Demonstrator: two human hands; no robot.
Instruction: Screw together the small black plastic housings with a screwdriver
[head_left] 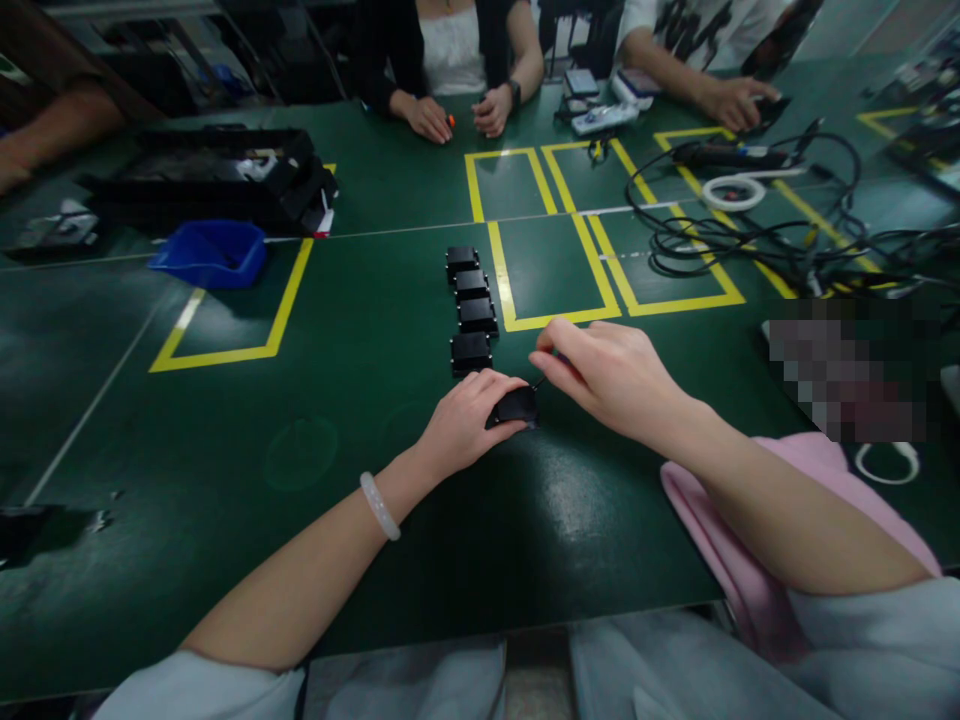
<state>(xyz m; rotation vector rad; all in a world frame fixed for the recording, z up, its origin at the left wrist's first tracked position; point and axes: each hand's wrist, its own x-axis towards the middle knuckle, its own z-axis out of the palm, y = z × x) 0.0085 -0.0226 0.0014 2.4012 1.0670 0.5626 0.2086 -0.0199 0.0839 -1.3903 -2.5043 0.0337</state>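
My left hand (474, 418) grips a small black box (517, 404) on the green table, thumb on its near side and fingers on its far side. Just right of it, my right hand (600, 375) is closed in a pinch round a thin dark tool (541, 381), whose tip points at the box's upper right corner. Most of the tool is hidden by the fingers. Beyond my left hand several like black boxes (471, 350) stand in a column, the nearest a little apart from the others.
Green table (390, 320) with yellow tape outlines. Blue bin (214, 253) and stacked black trays (217, 175) at left; tangled black cables (690, 240) at right; pink cloth (720, 520) under my right forearm. Across the table, a person's hands (430, 119) rest; another hand (739, 103) holds something dark.
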